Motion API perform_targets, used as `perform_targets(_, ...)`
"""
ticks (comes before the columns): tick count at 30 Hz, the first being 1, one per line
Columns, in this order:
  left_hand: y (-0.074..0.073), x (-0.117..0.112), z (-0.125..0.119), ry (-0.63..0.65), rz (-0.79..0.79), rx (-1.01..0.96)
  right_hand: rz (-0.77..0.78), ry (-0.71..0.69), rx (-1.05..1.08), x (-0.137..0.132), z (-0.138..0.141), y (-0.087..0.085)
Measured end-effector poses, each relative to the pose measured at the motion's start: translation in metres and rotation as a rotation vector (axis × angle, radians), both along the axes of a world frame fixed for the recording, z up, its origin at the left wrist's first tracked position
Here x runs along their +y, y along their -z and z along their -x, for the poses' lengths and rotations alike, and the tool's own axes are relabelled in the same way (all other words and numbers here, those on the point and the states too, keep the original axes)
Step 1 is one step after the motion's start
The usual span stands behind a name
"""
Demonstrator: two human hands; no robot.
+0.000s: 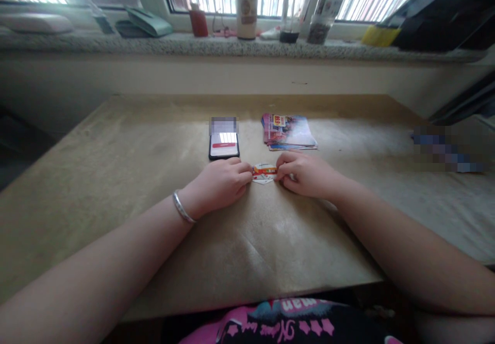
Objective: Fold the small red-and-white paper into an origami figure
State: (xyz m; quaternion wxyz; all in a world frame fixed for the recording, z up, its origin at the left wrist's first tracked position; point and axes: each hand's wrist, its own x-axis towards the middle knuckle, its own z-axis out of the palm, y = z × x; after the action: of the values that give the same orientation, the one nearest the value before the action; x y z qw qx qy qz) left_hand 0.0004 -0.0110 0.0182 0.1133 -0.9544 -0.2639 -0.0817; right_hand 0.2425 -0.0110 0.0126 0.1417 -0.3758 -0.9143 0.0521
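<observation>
A small piece of folded printed paper, white with red and yellow print, lies on the table between my hands. My left hand, with a silver bangle on its wrist, has its fingers closed at the paper's left edge. At the right edge, my right hand pinches the paper between thumb and fingers. The fingertips cover both ends of it. Just beyond my left hand lies a phone with a lit screen. A stack of colourful printed leaflets sits beyond my right hand.
The table has a yellowish, glossy cover. A blurred-out bluish item lies at its right side. Behind stands a granite window sill with a red bottle, a tall cream container and a dark bag.
</observation>
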Motion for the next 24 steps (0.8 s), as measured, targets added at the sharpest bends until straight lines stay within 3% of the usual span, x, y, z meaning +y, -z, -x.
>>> perform_targets(6, 0.004, -0.001, -0.002, 0.004, -0.019, -0.016, -0.021, -0.057, 0.187, 0.008, 0.001, 0.013)
perform_targets(19, 0.010, -0.001, -0.002, 0.042, -0.001, -0.070, -0.044, 0.054, 0.123, 0.008, 0.004, 0.017)
perform_targets(24, 0.010, 0.000, -0.002, 0.013, 0.001, -0.044, 0.014, 0.098, 0.149, 0.011, 0.005, 0.018)
